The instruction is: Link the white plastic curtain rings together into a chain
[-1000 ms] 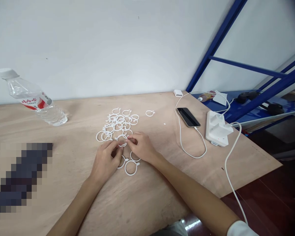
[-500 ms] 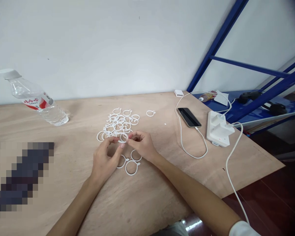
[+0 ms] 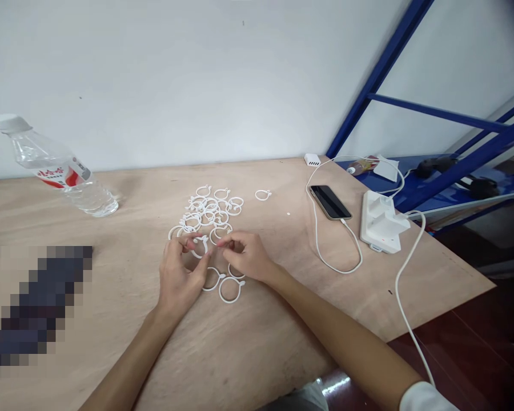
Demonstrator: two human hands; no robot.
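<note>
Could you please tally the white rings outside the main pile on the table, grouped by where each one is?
White plastic rings lying just below the left hand and right hand: 3
Ring lying alone beyond the pile: 1
Ring held in the left hand: 1
Total: 5

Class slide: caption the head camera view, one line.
Left hand holds a white plastic ring, right hand beside it, over more rings.

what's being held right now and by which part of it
The left hand pinches a white plastic ring in its fingers, at the ring's upper part. Whether the right hand holds anything cannot be told.
</note>
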